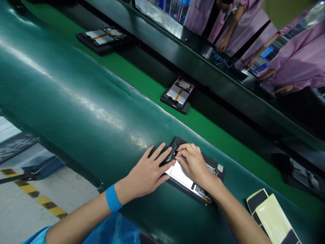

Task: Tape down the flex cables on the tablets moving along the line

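Observation:
An opened tablet [183,179] lies on the green bench mat, its white battery and circuit parts exposed, in a black tray. My left hand [146,173], with a blue band at the wrist, rests on the tablet's left end, fingers spread. Above the same end, my right hand [194,164] pinches with thumb and forefinger close to the battery's edge. Whatever sits between those fingertips is too small or hidden to make out. The right hand and forearm cover part of the tablet's middle.
Beyond the mat runs a green conveyor belt [142,83] carrying opened tablets, one in the middle [179,93] and one farther left [105,36]. Sheets of black stickers on yellowish backing [275,217] lie at the right. Across the line, people in pink coats [302,57] work.

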`<state>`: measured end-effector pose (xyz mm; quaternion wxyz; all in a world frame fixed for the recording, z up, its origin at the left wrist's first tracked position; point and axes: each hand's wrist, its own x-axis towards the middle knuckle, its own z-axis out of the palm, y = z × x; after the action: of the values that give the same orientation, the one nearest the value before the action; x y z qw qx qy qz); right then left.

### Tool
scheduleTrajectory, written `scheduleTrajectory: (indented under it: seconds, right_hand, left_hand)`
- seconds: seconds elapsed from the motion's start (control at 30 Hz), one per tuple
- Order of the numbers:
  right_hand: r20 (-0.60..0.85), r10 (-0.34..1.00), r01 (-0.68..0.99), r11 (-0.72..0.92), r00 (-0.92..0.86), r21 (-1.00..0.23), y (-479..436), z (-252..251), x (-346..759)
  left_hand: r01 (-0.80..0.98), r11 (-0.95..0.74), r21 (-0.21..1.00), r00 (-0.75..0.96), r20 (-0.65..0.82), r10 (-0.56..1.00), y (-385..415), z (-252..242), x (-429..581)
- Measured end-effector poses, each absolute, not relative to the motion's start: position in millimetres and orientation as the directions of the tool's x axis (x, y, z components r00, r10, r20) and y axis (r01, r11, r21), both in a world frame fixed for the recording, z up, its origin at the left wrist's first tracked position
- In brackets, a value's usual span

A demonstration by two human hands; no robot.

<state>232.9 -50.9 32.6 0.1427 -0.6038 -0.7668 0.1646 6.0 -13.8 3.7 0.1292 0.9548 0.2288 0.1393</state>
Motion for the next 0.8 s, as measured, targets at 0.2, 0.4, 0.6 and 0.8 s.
scheduleTrajectory:
  seconds: [0.2,0.4,0.6,0.8]
  right_hand:
    - [0.233,0.972,0.869,0.151,-0.043,-0.471,-64,30,245]
    - [0.246,0.929,0.906,0.338,-0.277,-0.254,-122,39,244]
    - [0.017,0.896,0.896,0.442,-0.443,0.036,-154,13,240]
    - [0.137,0.966,0.96,0.191,-0.221,0.204,-132,-13,314]
  left_hand:
    - [0.414,-0.867,0.278,0.862,0.186,0.471,-11,7,11]
    - [0.443,-0.86,0.254,0.848,0.194,0.494,-5,4,17]
    - [0.52,-0.81,0.271,0.787,0.217,0.577,5,3,16]
    - [0.553,-0.786,0.278,0.752,0.24,0.614,24,3,6]
